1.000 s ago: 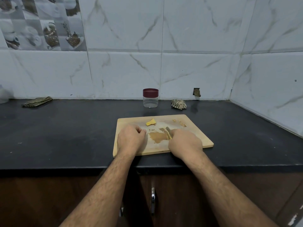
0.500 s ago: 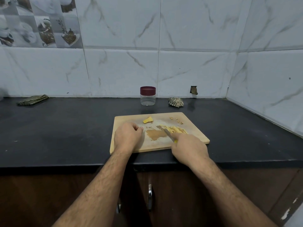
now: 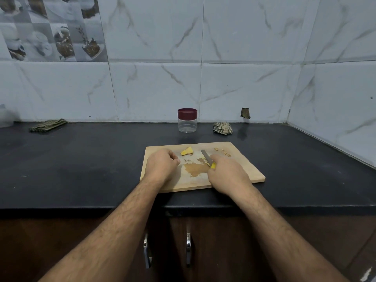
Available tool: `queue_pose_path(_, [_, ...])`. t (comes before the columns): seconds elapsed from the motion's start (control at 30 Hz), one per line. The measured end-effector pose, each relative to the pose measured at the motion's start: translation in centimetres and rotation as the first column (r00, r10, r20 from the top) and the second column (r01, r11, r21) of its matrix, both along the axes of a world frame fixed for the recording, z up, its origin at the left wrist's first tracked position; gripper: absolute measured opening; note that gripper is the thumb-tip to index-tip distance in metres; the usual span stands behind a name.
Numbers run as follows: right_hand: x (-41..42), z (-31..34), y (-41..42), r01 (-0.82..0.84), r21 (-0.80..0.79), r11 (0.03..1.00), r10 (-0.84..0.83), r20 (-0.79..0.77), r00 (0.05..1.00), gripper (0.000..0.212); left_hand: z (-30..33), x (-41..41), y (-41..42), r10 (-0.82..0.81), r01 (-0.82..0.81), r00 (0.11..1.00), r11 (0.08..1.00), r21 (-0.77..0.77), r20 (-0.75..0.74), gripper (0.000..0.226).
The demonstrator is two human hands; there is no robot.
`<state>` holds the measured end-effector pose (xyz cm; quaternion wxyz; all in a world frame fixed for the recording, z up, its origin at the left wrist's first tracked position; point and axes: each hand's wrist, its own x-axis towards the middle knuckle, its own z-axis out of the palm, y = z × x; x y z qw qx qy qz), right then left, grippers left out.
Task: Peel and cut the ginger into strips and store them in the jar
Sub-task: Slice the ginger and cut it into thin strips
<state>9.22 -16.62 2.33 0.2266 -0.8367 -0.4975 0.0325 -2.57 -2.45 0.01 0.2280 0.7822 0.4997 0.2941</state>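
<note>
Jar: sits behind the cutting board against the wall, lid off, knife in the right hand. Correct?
Not quite. The head view shows the jar with its dark red lid on, not off. The rest holds: it stands behind the cutting board by the wall, and the right hand grips the knife.

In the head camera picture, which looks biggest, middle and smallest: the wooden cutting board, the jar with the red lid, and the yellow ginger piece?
1. Cutting board, clearly the biggest.
2. Jar; it stands farther from the camera, so it may look smaller than it really is.
3. Ginger piece, the smallest.
</note>
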Motion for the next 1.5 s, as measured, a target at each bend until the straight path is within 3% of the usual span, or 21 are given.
queue_pose_path(0.07, [-0.1,0.1,1.1,0.001,0.025,1.0,-0.001,-0.025,1.0,0.012,0.3,0.5,0.4,-0.032,0.032,0.999,0.999,0.045,0.001,0.009])
queue_pose_path(0.17, [-0.1,0.1,2.5,0.009,0.052,0.999,-0.004,-0.088,0.996,0.016,1.1,1.9,1.1,-0.076,0.076,0.997,0.99,0.121,-0.008,0.018])
queue_pose_path(0.37, [0.7,-0.8,3.4,0.042,0.069,0.997,-0.029,-0.179,0.983,0.021,2.1,4.6,3.1,-0.107,0.136,0.977,0.978,0.157,-0.185,0.035])
queue_pose_path(0.57, [1.2,-1.6,3.3,0.041,0.098,0.994,-0.023,-0.181,0.983,0.032,1.9,5.5,4.1,-0.098,0.16,0.942,0.972,0.173,-0.321,0.021])
queue_pose_path(1.0, [0.7,-2.0,3.3,0.054,0.126,0.991,-0.043,-0.088,0.995,0.036,1.9,5.9,3.5,0.022,0.074,0.942,0.959,0.273,-0.335,0.01])
queue_pose_path(1.23, [0.5,-1.9,3.3,0.067,0.119,0.991,-0.057,-0.088,0.995,0.04,2.0,6.0,2.8,0.019,0.074,0.945,0.96,0.272,-0.325,0.016])
queue_pose_path(1.5, [0.2,-1.1,2.7,0.046,0.081,0.996,-0.036,-0.126,0.991,0.039,3.0,4.2,1.8,-0.005,0.097,0.951,0.955,0.281,-0.31,0.009])
